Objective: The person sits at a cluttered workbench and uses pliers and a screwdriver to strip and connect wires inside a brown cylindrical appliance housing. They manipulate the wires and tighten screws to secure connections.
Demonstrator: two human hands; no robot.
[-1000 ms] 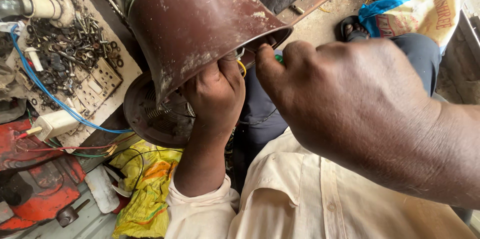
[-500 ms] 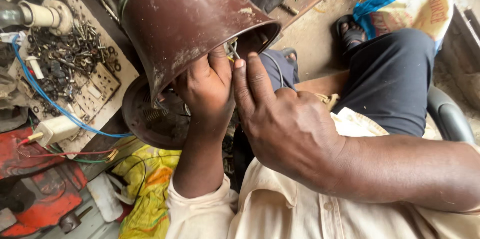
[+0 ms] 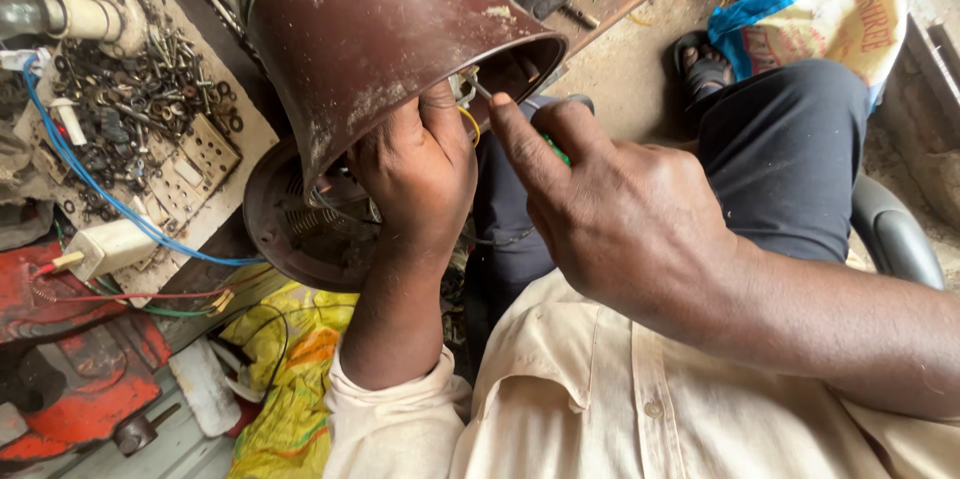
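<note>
A person seated in a cluttered workshop steadies a brown, scuffed cylindrical housing (image 3: 380, 39), the left hand (image 3: 420, 174) gripping its open rim. The right hand (image 3: 620, 219) has its grip closed on a green-handled screwdriver (image 3: 553, 147), whose tip reaches just inside the rim beside a yellow wire (image 3: 472, 124). The work appears to be at a fastening within the opening; the tool's tip will need careful seating. A tray of loose screws (image 3: 140, 109) lies nearby.

housing (image 3: 380, 39) above grille (image 3: 300, 229); tray of screws (image 3: 150, 119) left.
</note>
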